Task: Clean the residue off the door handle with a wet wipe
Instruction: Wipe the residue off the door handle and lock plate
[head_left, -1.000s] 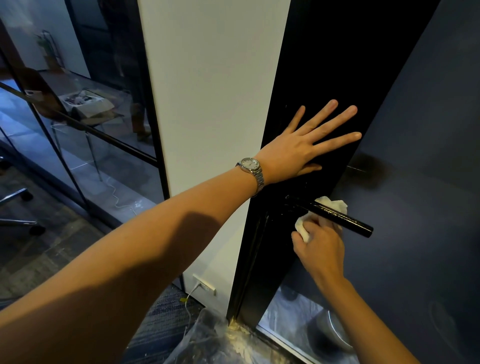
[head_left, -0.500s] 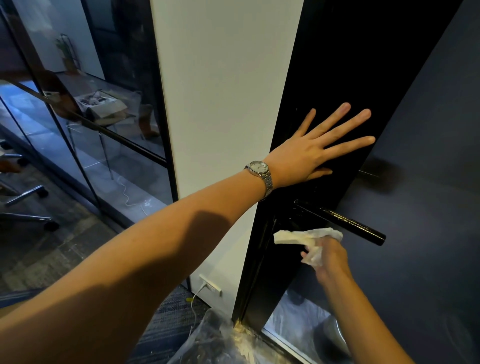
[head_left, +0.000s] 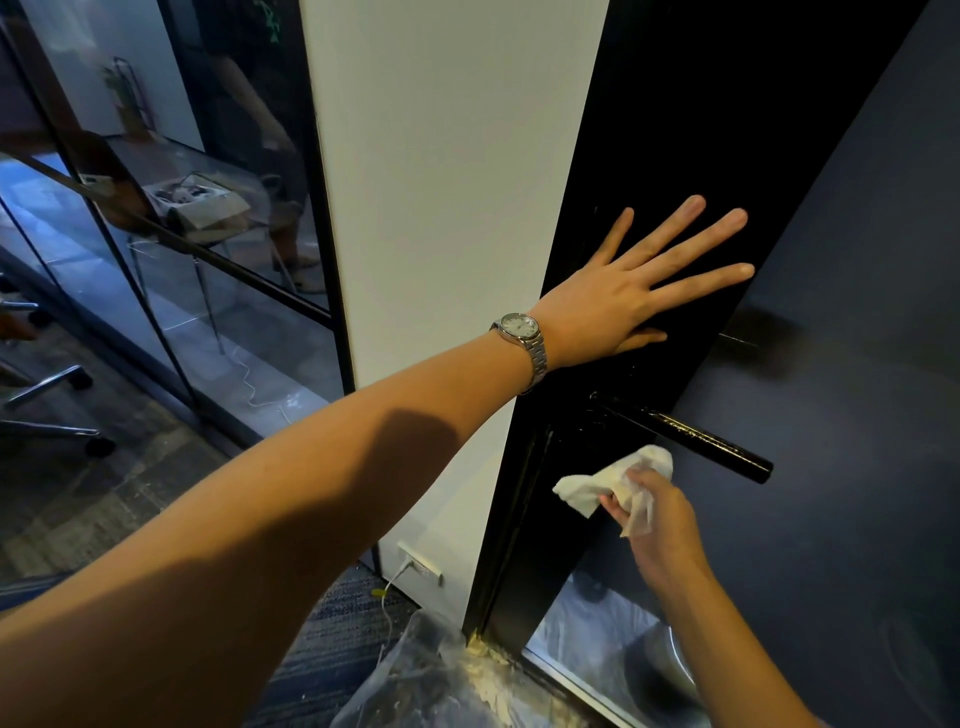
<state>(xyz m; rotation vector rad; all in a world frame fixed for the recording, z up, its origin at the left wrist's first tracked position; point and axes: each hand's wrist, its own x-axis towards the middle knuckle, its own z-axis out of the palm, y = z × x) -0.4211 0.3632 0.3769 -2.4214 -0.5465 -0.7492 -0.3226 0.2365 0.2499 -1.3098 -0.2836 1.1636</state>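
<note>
The glossy black, bar-shaped door handle (head_left: 685, 437), flecked with pale residue, sits near the left edge of the door (head_left: 675, 130). The left hand (head_left: 613, 306) presses flat above it, fingers (head_left: 701, 283) spread — the right hand (head_left: 662, 527) pinches a crumpled white wet wipe (head_left: 592, 486) just below.

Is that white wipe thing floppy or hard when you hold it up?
Probably floppy: the wet wipe is crumpled, and a thin flap hangs from the right hand that pinches it. It likely weighs very little, since one hand holds it up easily. It would probably bunch up rather than slide stiffly if pushed along the door handle.
</note>
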